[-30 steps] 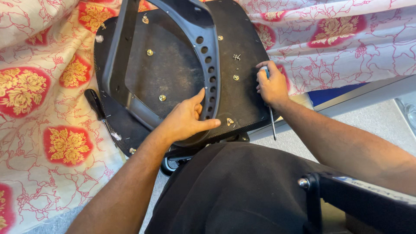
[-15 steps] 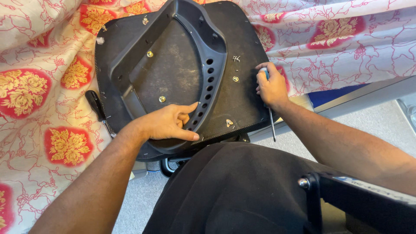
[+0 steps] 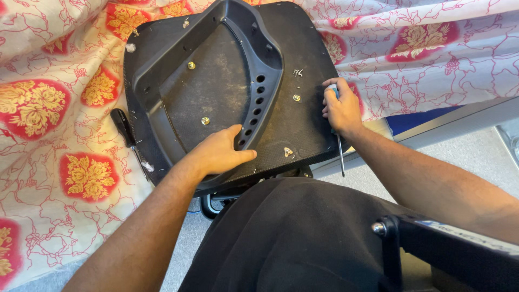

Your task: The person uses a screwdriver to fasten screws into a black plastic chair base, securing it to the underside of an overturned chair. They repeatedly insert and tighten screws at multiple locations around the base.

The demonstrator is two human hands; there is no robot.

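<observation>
So the left hand (image 3: 219, 154) lies flat and open on the black seat base (image 3: 303, 124), while the right hand (image 3: 340, 108) grips a screwdriver (image 3: 340, 154) at its edge.

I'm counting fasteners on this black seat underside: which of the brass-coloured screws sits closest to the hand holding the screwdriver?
The brass-coloured screw on the flat panel outside the raised frame, just left of the right hand; the others sit inside the frame.

Black chair seat base (image 3: 292, 124) showing brass-coloured bolts (image 3: 205, 120); cloth (image 3: 59, 135) showing cream ground, red-gold floral medallions.
</observation>
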